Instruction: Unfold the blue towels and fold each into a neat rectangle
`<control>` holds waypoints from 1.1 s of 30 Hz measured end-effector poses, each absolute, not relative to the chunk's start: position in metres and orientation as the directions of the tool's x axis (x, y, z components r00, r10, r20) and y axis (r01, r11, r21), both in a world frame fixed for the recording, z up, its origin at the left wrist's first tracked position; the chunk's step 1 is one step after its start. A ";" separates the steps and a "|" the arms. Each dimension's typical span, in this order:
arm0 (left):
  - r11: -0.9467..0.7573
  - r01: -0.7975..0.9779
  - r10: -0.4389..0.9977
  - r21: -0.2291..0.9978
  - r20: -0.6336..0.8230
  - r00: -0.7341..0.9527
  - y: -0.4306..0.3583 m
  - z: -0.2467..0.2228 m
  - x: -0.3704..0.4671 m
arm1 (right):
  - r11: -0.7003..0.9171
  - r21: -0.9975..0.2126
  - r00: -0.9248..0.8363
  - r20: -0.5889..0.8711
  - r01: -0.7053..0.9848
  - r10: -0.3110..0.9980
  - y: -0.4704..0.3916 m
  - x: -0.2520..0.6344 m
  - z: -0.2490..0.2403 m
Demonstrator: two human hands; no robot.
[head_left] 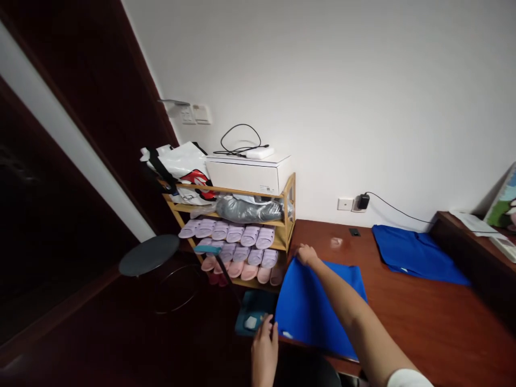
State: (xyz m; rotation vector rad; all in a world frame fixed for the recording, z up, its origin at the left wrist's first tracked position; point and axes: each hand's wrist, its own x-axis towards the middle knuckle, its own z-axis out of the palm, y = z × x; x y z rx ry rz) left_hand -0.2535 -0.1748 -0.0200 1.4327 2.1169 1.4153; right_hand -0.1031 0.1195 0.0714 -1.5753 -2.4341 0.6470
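A blue cloth [322,309], folded into a flat piece, lies on the reddish-brown wooden table, with a small white tag at its near edge. My right hand [307,255] reaches across it, its fingers closed on the far left corner. Beside the near left corner is my left hand [265,338], its fingers loosely bent and a little apart. They come up to the cloth's edge; whether they touch it is hard to see. Farther right on the table lies a second blue cloth [415,255], also folded flat.
Left of the table [423,317] stands a wooden rack [290,215] with several slippers [242,235], a white box [245,174] and a plastic bag [189,166]. A round stool [149,255] and a teal long-handled dustpan [252,306] are nearby. A black charger [363,201] is plugged into the wall.
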 end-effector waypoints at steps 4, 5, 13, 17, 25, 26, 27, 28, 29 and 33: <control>0.139 0.656 0.810 0.741 0.296 -0.506 -0.177 -0.054 -0.259 | 0.377 -0.358 -0.444 -0.127 0.854 0.887 0.115 -0.112 0.042; 0.152 0.656 0.808 0.740 0.289 -0.513 -0.178 -0.059 -0.259 | 0.379 -0.344 -0.443 -0.129 0.859 0.887 0.116 -0.111 0.037; 0.144 0.707 0.835 0.692 0.299 -0.462 -0.183 -0.061 -0.255 | 0.403 -0.369 -0.469 -0.107 0.838 0.877 0.128 -0.115 0.029; 0.108 0.755 0.833 0.646 0.356 -0.424 -0.182 -0.052 -0.249 | 0.497 -0.448 -0.569 -0.033 0.743 0.822 0.121 -0.095 0.055; 0.007 0.791 0.869 0.612 0.387 -0.307 -0.175 -0.019 -0.243 | 0.656 -0.514 -0.693 0.153 0.553 0.705 0.078 -0.005 0.147; 0.002 0.774 0.887 0.633 0.357 -0.294 -0.175 -0.011 -0.243 | 0.656 -0.519 -0.687 0.169 0.547 0.707 0.070 0.010 0.159; -0.011 0.753 0.901 0.658 0.333 -0.278 -0.175 0.000 -0.244 | 0.646 -0.530 -0.674 0.177 0.549 0.717 0.062 0.025 0.171; -0.034 0.729 0.911 0.683 0.320 -0.258 -0.175 0.013 -0.245 | 0.625 -0.547 -0.653 0.177 0.557 0.736 0.054 0.041 0.183; -0.065 0.706 0.917 0.705 0.321 -0.236 -0.176 0.028 -0.246 | 0.597 -0.567 -0.628 0.171 0.568 0.760 0.046 0.057 0.195; -0.198 0.645 0.908 0.738 0.386 -0.162 -0.176 0.106 -0.244 | 0.552 -0.618 -0.561 0.207 0.560 0.801 0.010 0.124 0.237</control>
